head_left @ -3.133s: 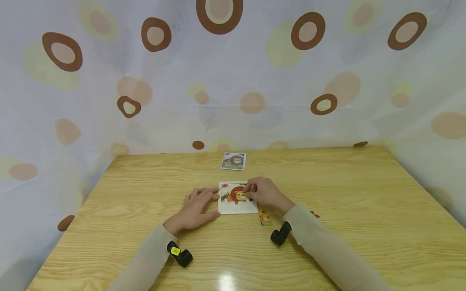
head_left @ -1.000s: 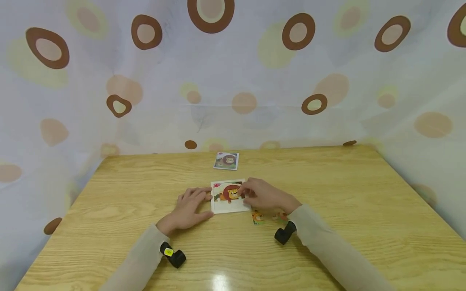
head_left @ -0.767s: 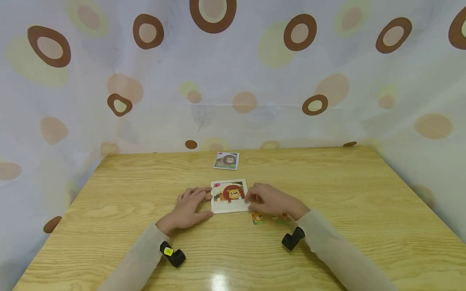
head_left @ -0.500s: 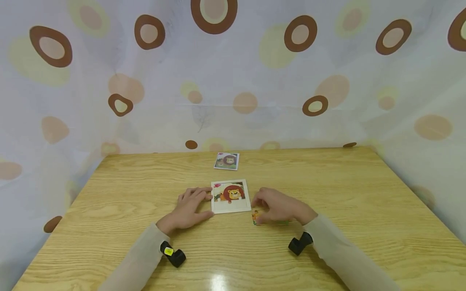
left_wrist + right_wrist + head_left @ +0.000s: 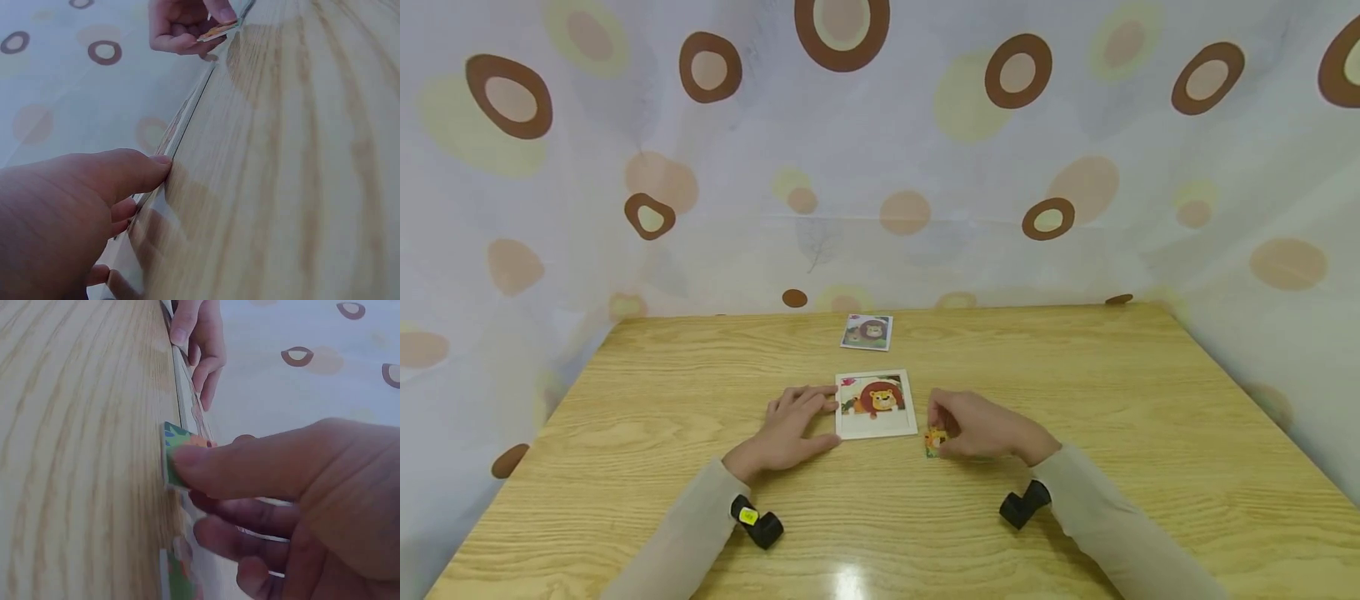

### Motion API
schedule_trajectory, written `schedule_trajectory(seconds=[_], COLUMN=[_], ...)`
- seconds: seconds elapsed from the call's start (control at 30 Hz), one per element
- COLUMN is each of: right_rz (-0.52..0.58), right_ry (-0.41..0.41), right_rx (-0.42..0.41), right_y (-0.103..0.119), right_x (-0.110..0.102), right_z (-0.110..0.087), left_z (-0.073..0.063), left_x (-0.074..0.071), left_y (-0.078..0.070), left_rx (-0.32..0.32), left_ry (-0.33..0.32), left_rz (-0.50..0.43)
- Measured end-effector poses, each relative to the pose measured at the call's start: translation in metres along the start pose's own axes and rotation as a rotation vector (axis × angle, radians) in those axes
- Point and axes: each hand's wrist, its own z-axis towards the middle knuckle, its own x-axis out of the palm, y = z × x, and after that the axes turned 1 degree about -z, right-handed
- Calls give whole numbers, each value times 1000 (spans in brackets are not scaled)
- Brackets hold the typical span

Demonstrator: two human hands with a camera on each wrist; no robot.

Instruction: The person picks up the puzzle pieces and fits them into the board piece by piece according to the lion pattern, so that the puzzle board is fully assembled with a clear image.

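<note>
On the wooden table lies a white puzzle tray point(image 5: 872, 428) with a lion picture across its upper part and a bare lower strip. My left hand point(image 5: 786, 429) rests at the tray's left side, fingers extended, thumb at the near left corner. To the tray's right, my right hand point(image 5: 981, 425) pinches an orange-and-green puzzle piece point(image 5: 932, 442) between thumb and fingers. In the right wrist view this piece point(image 5: 174, 435) is tilted up off the table. Another piece point(image 5: 179, 578) with green on it lies close by; from the head view my right hand mostly hides it.
Behind the tray lies a small square card point(image 5: 867, 332) with the same lion picture. A patterned cloth point(image 5: 880, 167) hangs behind and along both sides of the wooden table point(image 5: 880, 517).
My right hand has left the lion part of the tray, moved right and toward me, and picked up the orange-and-green puzzle piece. My left hand stays at the tray.
</note>
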Motion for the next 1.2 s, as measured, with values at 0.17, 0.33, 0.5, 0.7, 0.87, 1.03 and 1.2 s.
schedule_trajectory(seconds=[0.17, 0.33, 0.5, 0.7, 0.87, 1.03, 1.2], right_rz=[77, 146, 196, 197, 129, 74, 33], right_ry=[-47, -113, -158, -170, -178, -187, -202], right_rx=[-50, -79, -19, 23, -42, -58, -46], right_y=[-3, -6, -3, 2, 5, 9, 15], right_x=[2, 8, 16, 20, 25, 30, 33], right_z=[10, 25, 40, 55, 67, 76, 82], left_z=[0, 0, 0, 1, 1, 1, 2], left_x=[1, 2, 2, 0, 0, 0, 0], left_y=[2, 2, 2, 0, -1, -1, 1], left_rx=[-11, -6, -2, -5, -11, -10, -14], left_ry=[-2, -3, -5, -1, 4, 3, 4], left_rz=[-1, -8, -9, -8, -5, -10, -7])
